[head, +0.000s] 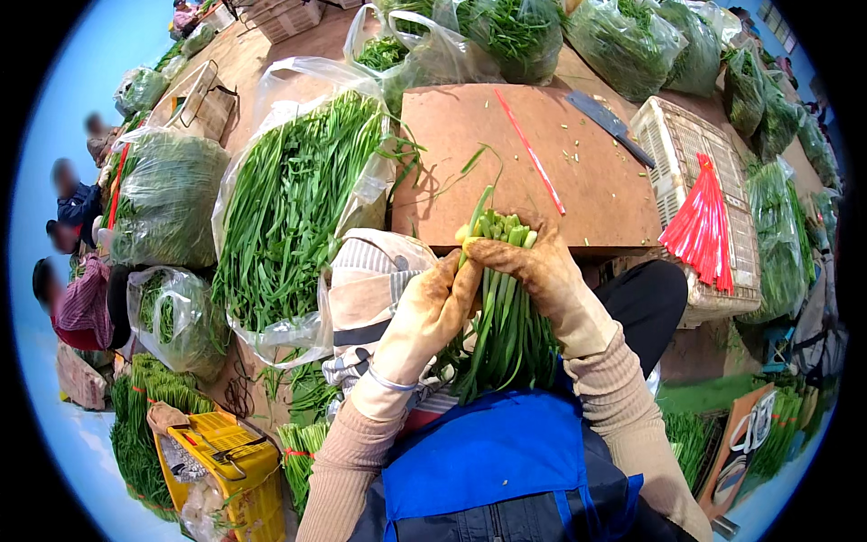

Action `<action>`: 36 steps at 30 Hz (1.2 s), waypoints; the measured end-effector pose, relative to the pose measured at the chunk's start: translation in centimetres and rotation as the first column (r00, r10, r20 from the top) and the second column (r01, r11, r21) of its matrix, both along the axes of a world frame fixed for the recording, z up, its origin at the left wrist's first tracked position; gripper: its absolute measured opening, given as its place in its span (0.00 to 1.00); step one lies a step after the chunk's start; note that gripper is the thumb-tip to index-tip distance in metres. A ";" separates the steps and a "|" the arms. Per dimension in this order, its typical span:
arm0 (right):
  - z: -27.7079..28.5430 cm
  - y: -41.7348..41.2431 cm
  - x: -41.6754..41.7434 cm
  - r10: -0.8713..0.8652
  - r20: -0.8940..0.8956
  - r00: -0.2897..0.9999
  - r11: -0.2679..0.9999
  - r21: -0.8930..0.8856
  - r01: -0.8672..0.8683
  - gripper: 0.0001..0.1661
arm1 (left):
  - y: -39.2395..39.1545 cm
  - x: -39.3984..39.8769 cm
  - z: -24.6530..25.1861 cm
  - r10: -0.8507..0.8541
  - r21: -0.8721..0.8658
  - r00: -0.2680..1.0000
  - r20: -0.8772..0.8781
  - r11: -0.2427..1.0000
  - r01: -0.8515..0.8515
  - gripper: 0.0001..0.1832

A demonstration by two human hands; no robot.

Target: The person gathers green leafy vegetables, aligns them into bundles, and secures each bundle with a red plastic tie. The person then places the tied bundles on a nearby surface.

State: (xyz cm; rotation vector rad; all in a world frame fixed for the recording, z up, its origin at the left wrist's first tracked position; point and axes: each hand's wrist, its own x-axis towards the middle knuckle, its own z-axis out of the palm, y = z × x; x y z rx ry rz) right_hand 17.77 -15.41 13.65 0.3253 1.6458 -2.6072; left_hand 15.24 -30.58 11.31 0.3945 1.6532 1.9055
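Note:
My right hand (552,284), in a stained glove, is closed around a bunch of leafy green stalks (511,325), likely garlic greens. Their pale cut ends point away from me and the leaves hang over my lap. My left hand (430,308), also gloved, pinches a single green stalk (479,213) at the bunch's left side. Both hands meet just short of the near edge of a brown board (467,162). A red plastic tie strip (528,150) lies across that board. Toward its far right corner rests a cleaver (609,127) with a dark handle.
Left of the board stands an open plastic bag (234,223) full of greens. An upturned white crate (735,203) at right carries a bundle of red tie strips (704,230). A yellow basket (261,498) sits low left. Several people are seated at far left.

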 end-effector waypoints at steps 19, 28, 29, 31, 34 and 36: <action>0.4 3.3 -0.9 0.043 -0.434 0.900 0.970 0.235 0.067 0.13 | 2.7 -1.7 -2.8 0.046 0.061 0.935 -0.352 0.998 -0.026 0.14; 1.7 1.7 -3.3 -0.053 -0.118 0.992 0.981 -0.193 0.030 0.22 | 2.8 -2.2 -4.0 -0.335 0.238 0.940 0.069 0.920 0.310 0.47; 0.7 1.4 -2.9 -0.038 -0.174 0.984 0.978 -0.208 0.001 0.32 | 3.0 -1.4 -4.3 -0.322 0.281 0.931 0.172 0.922 0.267 0.44; 1.3 1.1 -2.5 -0.026 -0.147 0.989 1.000 0.000 0.026 0.40 | 2.8 -0.1 -2.3 -0.337 0.307 0.890 0.307 0.920 0.243 0.41; 0.8 1.1 -1.9 -0.115 -0.324 0.939 0.938 0.275 0.210 0.48 | 3.0 0.2 -2.8 -0.408 0.324 0.876 0.258 0.890 0.320 0.33; -0.3 1.6 -2.1 -0.093 -0.472 0.877 0.916 0.305 0.262 0.48 | 3.0 -0.1 -2.8 -0.464 0.310 0.859 0.217 0.867 0.390 0.31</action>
